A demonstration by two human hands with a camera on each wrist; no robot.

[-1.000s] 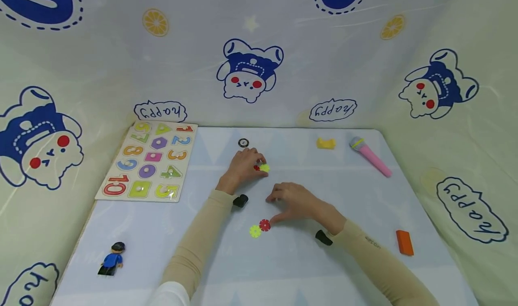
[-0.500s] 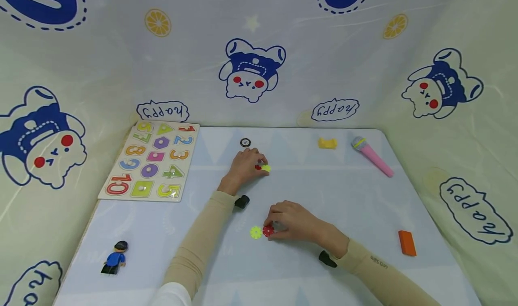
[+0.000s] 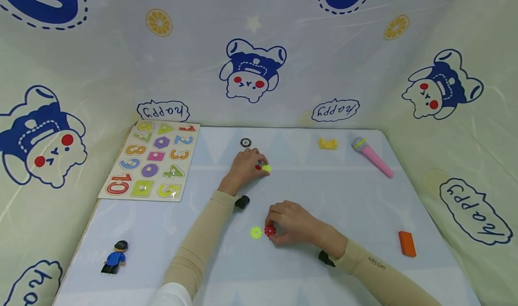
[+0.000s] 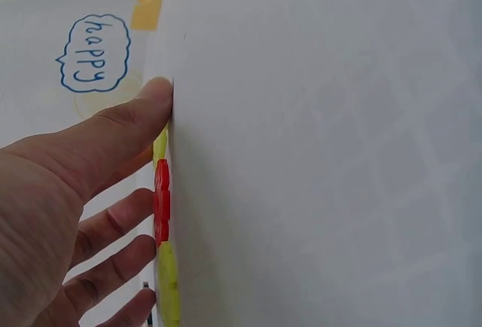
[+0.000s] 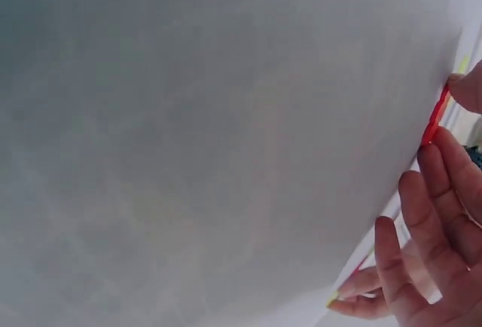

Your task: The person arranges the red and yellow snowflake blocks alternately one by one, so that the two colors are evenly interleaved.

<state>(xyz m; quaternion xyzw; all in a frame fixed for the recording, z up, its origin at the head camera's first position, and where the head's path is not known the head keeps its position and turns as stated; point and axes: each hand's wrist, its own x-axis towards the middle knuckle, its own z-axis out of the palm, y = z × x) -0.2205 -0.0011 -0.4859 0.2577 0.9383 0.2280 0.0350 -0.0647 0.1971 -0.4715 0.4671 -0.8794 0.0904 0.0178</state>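
The right hand pinches the red snowflake-shaped plastic disc at the mat's centre, just beside a yellow-green snowflake-shaped plastic disc at its 9 o'clock. The left hand, at 12 o'clock from the right hand, presses curled fingers onto a joined red and yellow-green disc pair.

Step in hand, as judged: gripping the red disc. The next move calls for a firm edge pinch and a clean lift.

Both wrist views show the discs edge-on only; the left hand's grip on the pair is partly hidden.
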